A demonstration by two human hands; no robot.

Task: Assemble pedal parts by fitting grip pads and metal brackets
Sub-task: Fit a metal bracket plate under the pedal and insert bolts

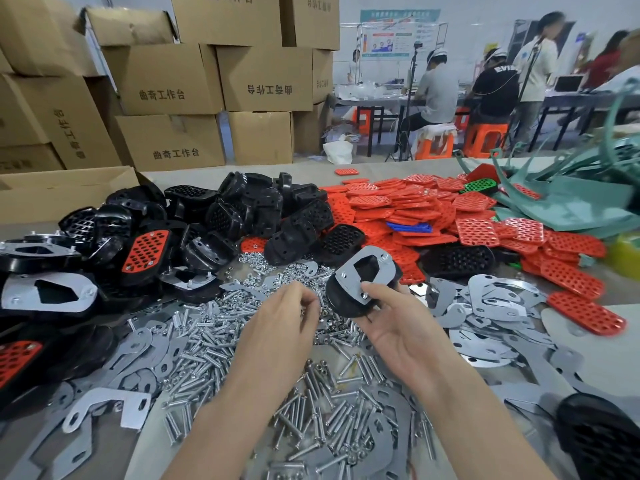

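Well, from my station I see the right hand holding a black pedal body above the table, a little right of the middle of the view. The thumb is curled over its near edge and the fingers go under it, so the grasp is firm. A metal bracket lies flat on the upper face of this pedal body, and two bolt ends stand up through it.

The left hand hovers just beside it, over the pile of bolts. Its fingers are curled toward the thumb, but I cannot tell if something small is pinched between them.

Small nuts lie behind the hands. Loose brackets are spread on the right side. Further back there is a heap of black pedal bodies, and beside it a heap of red grip pads. On the left lies a pedal with red pad fitted. Cardboard boxes are stacked behind the table.
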